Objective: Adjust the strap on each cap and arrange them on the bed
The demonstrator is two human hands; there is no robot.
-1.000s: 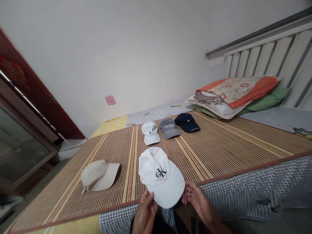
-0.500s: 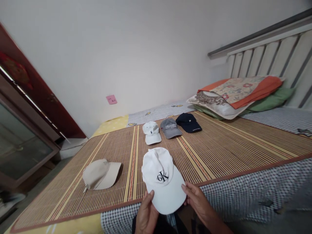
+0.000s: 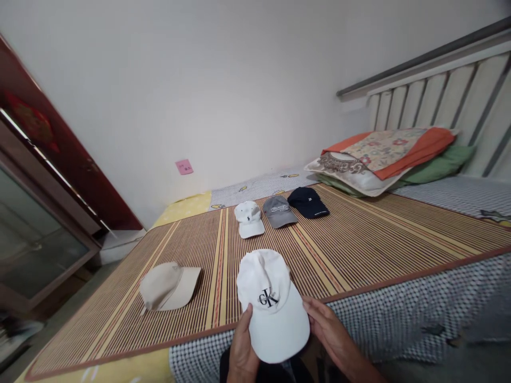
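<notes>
Between my hands is a white baseball cap (image 3: 275, 324) with dark letters on its front, brim toward me, held over the bed's near edge. My left hand (image 3: 243, 346) grips the left side of the brim, thumb on top. At the brim's right side, my right hand (image 3: 329, 330) pinches the edge, its other fingers partly hidden below. Farther back on the mat lie a white cap (image 3: 249, 218) with a small dark emblem, a grey cap (image 3: 278, 211) with light lettering and a navy cap (image 3: 307, 202). A beige cap (image 3: 170, 287) rests to the left, brim pointing right.
A striped bamboo mat (image 3: 371, 239) covers the bed over a checked sheet (image 3: 383, 314). Pillows (image 3: 359, 170) are stacked at the right beside a white radiator (image 3: 423, 101). A pink note (image 3: 184, 167) sticks to the wall. A dark red door (image 3: 67, 149) stands at the left.
Both hands have brought the white cap slightly lower and to the right, closer to me. The other caps stay where they lay; the view has shifted a little.
</notes>
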